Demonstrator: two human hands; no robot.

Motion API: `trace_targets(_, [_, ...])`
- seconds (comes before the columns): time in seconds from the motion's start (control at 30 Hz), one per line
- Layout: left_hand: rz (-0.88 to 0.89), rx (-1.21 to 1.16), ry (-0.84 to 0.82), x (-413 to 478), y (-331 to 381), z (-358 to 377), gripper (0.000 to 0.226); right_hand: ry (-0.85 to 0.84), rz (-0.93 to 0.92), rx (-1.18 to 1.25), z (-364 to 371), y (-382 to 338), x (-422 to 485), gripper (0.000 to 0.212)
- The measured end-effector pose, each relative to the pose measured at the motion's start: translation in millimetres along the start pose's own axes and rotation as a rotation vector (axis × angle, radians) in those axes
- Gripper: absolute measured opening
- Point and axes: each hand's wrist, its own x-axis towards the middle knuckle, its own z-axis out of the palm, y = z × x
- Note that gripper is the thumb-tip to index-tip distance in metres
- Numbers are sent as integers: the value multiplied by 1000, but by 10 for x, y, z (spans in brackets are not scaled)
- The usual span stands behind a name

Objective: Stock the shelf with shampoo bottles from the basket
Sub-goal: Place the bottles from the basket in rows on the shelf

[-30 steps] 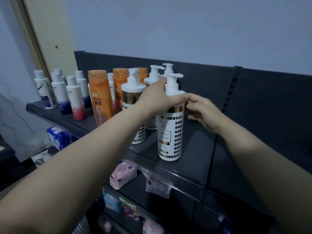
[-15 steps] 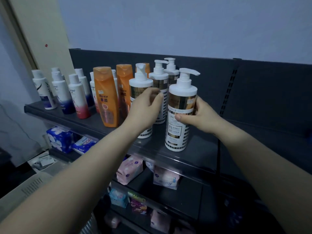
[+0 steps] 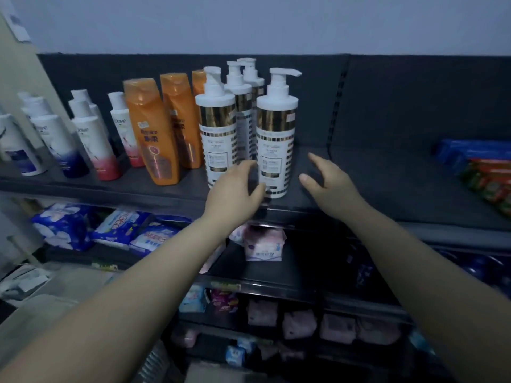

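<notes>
Although neither hand grips anything, the left hand (image 3: 237,189) and the right hand (image 3: 330,186) hang on either side of the white pump bottle with a gold band and gold checks (image 3: 276,139), fingers loosely curved and spread. The right one is clear of it; the left fingertips overlap its base in view, and I cannot tell whether they touch. That flanking pose looks meant to catch the bottle should it wobble. The bottle stands upright near the front edge of the dark grey metal shelf (image 3: 387,186), its long axis vertical, its label facing forward and its pump spout pointing right. It sits just beside a matching white-and-gold pump bottle (image 3: 218,134), at the right end of that group, apparently so that like goes with like and labels read from the aisle. The basket is out of view.
</notes>
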Motion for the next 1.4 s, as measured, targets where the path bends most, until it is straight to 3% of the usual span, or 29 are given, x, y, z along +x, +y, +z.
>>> trace_targets(0.1, [102,38,-44,-165,143,217,51,34,-38,-214,-70,97,-398,59])
trace_targets(0.4, [359,-27,-185,-727,874,882,53,139,109,-473,-474,490,-1692,58])
trace_targets(0.7, [497,-123,-463,-1592,1811,1931,54,181,363,-444,-964,1356,-3265,56])
trace_targets(1.07, [456,-163,-721,-3174,2748,3236,50,79,689,-364,-1456,2652,-5304,57])
trace_targets(1.4, [325,-57,-1086,-4185,2739,4188,60,33,951,-243,-928,3419,-6431,56])
